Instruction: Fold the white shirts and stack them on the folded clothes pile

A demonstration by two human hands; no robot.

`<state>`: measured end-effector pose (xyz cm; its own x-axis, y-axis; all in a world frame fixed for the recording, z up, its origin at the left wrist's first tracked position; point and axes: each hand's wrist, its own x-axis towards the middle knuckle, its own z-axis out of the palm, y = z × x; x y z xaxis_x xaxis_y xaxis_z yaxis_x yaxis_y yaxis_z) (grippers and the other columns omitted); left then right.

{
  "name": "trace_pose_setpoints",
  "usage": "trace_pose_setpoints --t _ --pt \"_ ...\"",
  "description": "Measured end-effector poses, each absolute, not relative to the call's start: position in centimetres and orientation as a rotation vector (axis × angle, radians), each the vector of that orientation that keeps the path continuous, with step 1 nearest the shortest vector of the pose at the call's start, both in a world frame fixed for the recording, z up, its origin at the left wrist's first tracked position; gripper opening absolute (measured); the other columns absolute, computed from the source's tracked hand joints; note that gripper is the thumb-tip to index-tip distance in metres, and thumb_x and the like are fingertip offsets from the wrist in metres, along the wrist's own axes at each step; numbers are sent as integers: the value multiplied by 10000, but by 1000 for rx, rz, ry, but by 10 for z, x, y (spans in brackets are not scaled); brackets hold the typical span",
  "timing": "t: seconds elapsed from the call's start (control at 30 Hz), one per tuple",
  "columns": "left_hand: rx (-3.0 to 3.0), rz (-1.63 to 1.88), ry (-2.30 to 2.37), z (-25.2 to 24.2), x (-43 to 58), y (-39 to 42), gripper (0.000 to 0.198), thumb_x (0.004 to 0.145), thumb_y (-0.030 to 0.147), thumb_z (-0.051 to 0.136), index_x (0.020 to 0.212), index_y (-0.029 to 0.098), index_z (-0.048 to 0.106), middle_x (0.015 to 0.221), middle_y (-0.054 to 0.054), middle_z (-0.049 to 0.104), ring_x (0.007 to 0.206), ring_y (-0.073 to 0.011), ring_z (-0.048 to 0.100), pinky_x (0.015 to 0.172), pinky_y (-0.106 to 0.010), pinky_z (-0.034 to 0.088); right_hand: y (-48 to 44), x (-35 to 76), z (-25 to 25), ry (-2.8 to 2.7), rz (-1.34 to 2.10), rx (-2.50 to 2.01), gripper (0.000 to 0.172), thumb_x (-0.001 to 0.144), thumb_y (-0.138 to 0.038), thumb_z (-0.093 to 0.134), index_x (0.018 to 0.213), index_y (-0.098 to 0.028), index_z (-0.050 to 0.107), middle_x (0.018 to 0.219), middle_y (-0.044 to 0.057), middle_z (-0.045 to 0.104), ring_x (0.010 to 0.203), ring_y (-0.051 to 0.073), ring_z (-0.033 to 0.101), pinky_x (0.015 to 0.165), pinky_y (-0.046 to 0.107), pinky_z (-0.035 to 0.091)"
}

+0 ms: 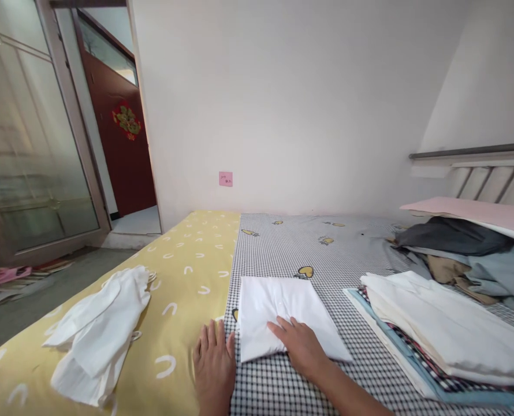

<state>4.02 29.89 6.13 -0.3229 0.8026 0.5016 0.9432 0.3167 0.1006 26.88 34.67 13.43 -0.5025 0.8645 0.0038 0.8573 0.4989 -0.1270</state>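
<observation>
A folded white cloth [278,309] lies flat on the checked bed sheet [326,254] in front of me. My right hand [300,346] rests on its near edge, fingers stretched flat. Just left of the cloth, my left hand [214,367] lies palm down with fingers together and extended, at the seam between the checked sheet and the yellow sheet [187,271]. Neither hand holds anything.
A crumpled white garment [99,335] lies on the yellow sheet at left. A stack of folded clothes [439,335] sits at right, with a loose pile of grey and tan clothes [460,248] behind it. Beyond the bed's left side are a glass door [32,144] and floor.
</observation>
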Motion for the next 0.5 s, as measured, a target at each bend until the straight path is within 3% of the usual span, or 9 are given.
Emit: trace_pose_setpoints --t 0.1,0.23,0.4,0.5 --pt "-1542 -551 -2187 56 38 301 523 1013 397 340 1414 178 596 1483 -154 572 1389 -321 504 1128 -496 382 357 277 160 -2512 434 -1453 749 798 16 423 1454 -315 563 1480 53 595 1344 271 550 1099 432 403" --pt "-1509 -540 -2143 55 37 303 547 1011 412 310 1407 173 603 1467 -156 588 1372 -321 517 1111 -491 390 365 299 211 -2393 663 -1409 614 763 -115 550 1337 -307 651 1211 26 753 1128 239 675 932 330 488" --pt "-1502 -482 -2142 58 39 304 553 1016 426 302 1416 181 596 1467 -153 590 1365 -318 524 1099 -476 393 347 316 261 -1934 1483 -1266 581 586 -162 645 1164 -205 690 950 15 779 884 232 714 742 301 533" --pt "-1506 -435 -2180 61 39 303 551 1014 408 294 1427 190 586 1486 -140 574 1384 -317 508 1112 -479 384 336 304 275 -1560 1725 -1196 563 502 -161 702 1064 -187 667 831 1 763 781 230 714 703 329 556"
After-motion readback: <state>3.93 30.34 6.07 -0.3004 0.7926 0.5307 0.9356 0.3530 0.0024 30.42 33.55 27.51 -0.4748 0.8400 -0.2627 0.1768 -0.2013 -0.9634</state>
